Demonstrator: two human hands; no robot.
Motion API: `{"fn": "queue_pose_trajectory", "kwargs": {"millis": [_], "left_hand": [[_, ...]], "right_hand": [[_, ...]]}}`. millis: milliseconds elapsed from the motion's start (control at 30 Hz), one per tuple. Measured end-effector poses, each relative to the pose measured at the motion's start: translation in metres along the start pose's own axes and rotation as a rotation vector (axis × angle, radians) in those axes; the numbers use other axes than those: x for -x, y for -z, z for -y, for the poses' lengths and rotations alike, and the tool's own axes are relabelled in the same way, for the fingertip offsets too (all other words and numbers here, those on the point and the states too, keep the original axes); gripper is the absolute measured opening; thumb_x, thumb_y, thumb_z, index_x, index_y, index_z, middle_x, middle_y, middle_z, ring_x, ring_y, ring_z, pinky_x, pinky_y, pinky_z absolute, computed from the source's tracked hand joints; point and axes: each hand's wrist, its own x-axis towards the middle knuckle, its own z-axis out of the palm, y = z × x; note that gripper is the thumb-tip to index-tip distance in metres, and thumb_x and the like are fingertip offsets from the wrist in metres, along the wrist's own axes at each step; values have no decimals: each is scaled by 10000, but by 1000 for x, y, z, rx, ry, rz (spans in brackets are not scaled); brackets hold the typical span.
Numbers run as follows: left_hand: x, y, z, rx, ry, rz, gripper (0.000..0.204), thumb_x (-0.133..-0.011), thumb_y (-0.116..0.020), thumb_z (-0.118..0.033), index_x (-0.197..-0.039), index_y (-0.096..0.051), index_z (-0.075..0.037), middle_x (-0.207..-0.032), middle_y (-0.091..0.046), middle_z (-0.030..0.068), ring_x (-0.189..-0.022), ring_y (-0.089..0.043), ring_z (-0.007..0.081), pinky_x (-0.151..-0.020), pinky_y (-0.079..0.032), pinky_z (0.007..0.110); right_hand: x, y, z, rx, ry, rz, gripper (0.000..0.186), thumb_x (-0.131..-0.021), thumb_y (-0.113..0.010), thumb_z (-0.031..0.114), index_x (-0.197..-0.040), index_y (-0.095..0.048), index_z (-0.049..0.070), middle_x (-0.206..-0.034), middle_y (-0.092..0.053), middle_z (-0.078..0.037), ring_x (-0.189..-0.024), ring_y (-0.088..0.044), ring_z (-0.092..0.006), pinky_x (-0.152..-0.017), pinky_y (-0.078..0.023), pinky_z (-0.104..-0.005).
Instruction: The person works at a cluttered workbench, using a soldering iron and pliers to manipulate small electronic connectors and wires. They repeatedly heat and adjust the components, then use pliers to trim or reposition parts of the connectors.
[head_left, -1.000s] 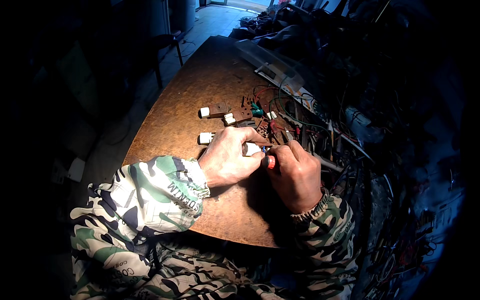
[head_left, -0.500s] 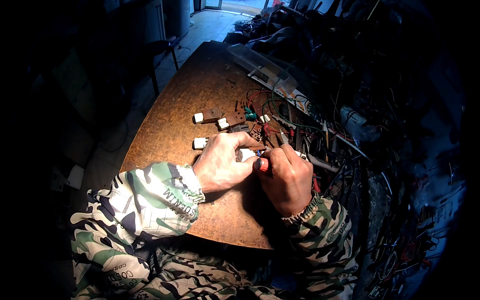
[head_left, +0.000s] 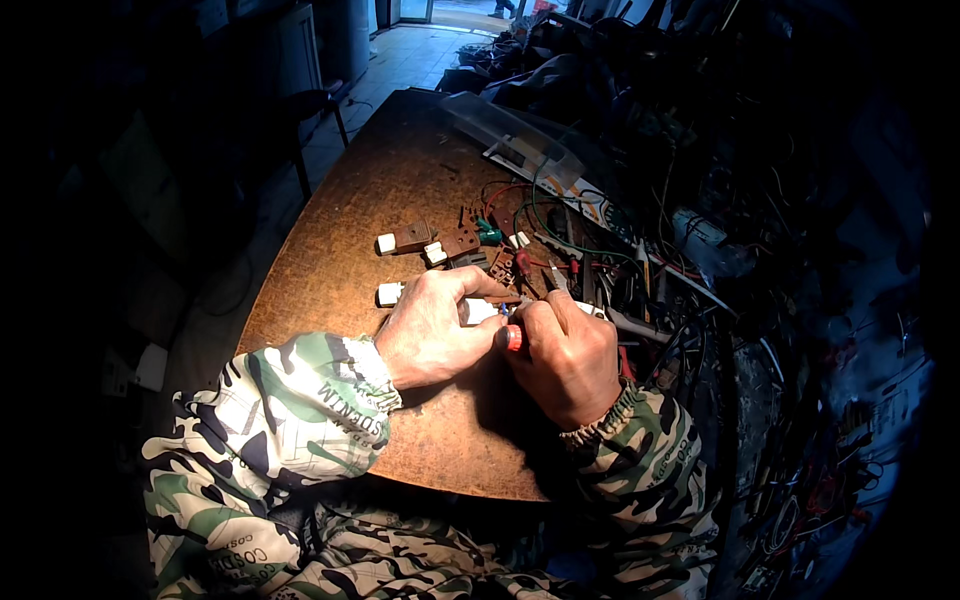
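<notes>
A: How far along is this looking?

B: Unfinished, I'm judging; the white piece point(head_left: 480, 312) is sitting between both hands over the wooden table point(head_left: 320, 270), with a small blue part point(head_left: 504, 309) showing at its three o'clock end.

A: What are the fingers doing?

B: The left hand point(head_left: 430, 325) is pinching the white piece between thumb and forefinger; the right hand point(head_left: 567, 355) is curling closed around a red-ended handle point(head_left: 514, 338), at about four o'clock from that piece; its fingertips and the handle's far end are hiding, so I can't tell what they are touching.

A: Is anything looking done?

B: I can't say for certain; a brown block with a white end point(head_left: 403, 240) is lying between ten and eleven o'clock, a second brown block point(head_left: 460, 243) near eleven, and a white block point(head_left: 389, 294) just past nine; none is being handled, yet nothing is showing whether they are finished or waiting; only the held piece is clearly getting attention.
</notes>
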Motion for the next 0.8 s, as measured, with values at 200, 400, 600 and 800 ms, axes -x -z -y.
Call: {"fn": "queue_pose_trajectory", "kwargs": {"millis": [200,400,600,800], "left_hand": [[3,-2,-1,-14,-58,-16,313,-868,-784,-121,-1130,-727,41,-957,-770,120,-850,-706,122,-768,-579,287],[2,-5,-2,-47,-122,-37,308,-866,-787,-116,-1135,-734,23,-1003,-773,153,-908,-736,171,-806,-582,306],[3,-4,-1,-5,-177,-60,320,-859,-802,-142,-1126,-738,21,-929,-754,138,-808,-694,154,-730,-558,310],[0,-1,-1,39,-65,2,327,-875,-777,-113,-1157,-714,40,-971,-757,104,-876,-688,110,-772,-569,272]], "right_hand": [[3,0,1,16,-41,25,201,-775,-803,117,-842,-630,38,-782,-577,-126,-634,-638,-328,-549,-518,-422],[0,5,4,59,-33,33,128,-803,-708,25,-813,-581,39,-785,-583,-131,-603,-658,-311,-517,-528,-412],[-2,2,6,65,-10,5,137,-799,-716,34,-814,-580,43,-774,-571,-117,-591,-654,-296,-506,-525,-404],[-4,5,4,46,36,-21,166,-804,-722,46,-792,-556,48,-768,-555,-113,-575,-647,-281,-495,-521,-398]]}}
